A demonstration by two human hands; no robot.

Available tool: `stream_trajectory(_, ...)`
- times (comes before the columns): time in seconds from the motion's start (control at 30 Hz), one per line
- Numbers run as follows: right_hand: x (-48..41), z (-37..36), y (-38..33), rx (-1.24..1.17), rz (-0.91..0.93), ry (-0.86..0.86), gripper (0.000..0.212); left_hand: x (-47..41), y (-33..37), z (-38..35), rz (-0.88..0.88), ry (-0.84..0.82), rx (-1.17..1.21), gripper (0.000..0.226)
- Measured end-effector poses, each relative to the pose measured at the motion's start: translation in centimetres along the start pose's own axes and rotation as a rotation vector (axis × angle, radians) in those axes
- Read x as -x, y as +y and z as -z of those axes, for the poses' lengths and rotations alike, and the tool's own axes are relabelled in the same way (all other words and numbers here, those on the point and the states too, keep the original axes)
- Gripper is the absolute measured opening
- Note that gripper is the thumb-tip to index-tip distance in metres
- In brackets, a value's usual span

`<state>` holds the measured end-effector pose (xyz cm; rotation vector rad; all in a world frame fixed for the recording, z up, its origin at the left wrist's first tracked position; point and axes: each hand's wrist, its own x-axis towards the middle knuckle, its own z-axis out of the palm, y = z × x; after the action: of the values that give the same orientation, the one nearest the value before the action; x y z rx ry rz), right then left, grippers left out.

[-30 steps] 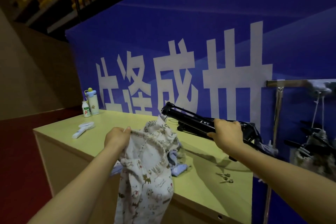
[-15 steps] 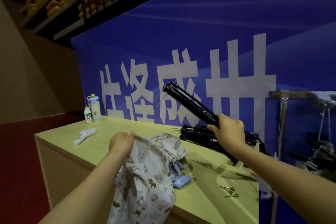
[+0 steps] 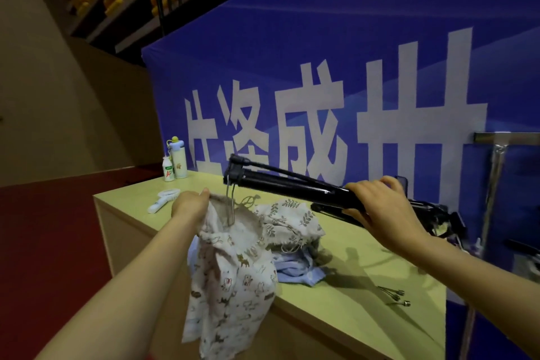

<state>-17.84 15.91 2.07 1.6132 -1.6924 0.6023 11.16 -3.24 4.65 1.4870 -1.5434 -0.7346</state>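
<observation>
At the near left edge of the table (image 3: 350,295), the left hand (image 3: 190,206) is pinching the collar of the animal-print garment (image 3: 233,278), and most of that garment is hanging down over the table's front side. The right hand (image 3: 377,207) is wrapping round the black folded stand (image 3: 292,187) roughly mid-length, above the right half of the table. So the hands are well apart, each one clamped on its own thing. What's just changed: half a second ago the stand's far end was pointing steeply up at the blue banner (image 3: 350,38). Now it's coming back down almost level, with the tip sitting right over the collar. A thin wire hook (image 3: 230,204) is dangling from that tip into the neck opening, though I can't tell if it's actually catching fabric. My guess is they're lining up to hook the garment, so the left hand is needing to keep that collar open and steady. A leaf-print cloth (image 3: 289,219) and a blue cloth (image 3: 301,272) are lying heaped mid-table. Two bottles (image 3: 178,162) and a white brush (image 3: 163,199) are sitting toward the far left corner, and metal clips (image 3: 394,295) are lying near the right edge.
</observation>
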Motion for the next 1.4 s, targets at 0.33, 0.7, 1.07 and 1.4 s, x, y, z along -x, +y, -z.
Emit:
stream_trajectory(0.33, -1.1, -0.4, -3.2, 0.139, 0.360, 0.011, 0.036, 3.0, 1.7, -0.4, -0.377, 0.084, -0.324, 0.045)
stream_trajectory(0.7, -4.4, 0.6, -7.8, 0.210, 0.404, -0.029, 0.022, 7.7, 3.9, -5.1, -0.680, -0.053, -0.309, 0.049)
stream_trajectory(1.07, -5.1, 2.6, -8.9, 0.196, 0.579, 0.171, 0.022, 9.7, 3.8, -6.8, -0.397, 0.007, 0.287, 0.045)
stream_trajectory(1.4, -1.9, 1.6, -8.3, -0.397, 0.133, 0.325, 0.013, 9.6, 4.6, -5.9, 0.081, 0.128, 0.700, 0.033)
